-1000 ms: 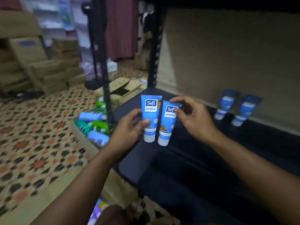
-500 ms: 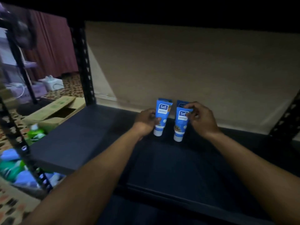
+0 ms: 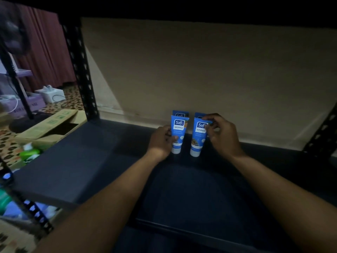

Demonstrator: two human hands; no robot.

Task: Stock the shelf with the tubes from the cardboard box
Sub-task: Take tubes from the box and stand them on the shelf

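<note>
Both hands were on the dark shelf (image 3: 91, 170), far in by the wall. The left hand (image 3: 161, 141) gripped the left tube (image 3: 177, 134), the right hand (image 3: 223, 136) pinched the right tube (image 3: 197, 137) near its top. Both stood cap-down, two more tubes (image 3: 180, 113) just behind. The cardboard box (image 3: 47, 127) sat far left.

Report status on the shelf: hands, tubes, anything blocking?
Left hand gripping left tube, cap down on shelf. Right hand pinching right tube near its top. Two more tubes right behind. Nothing blocking.
</note>
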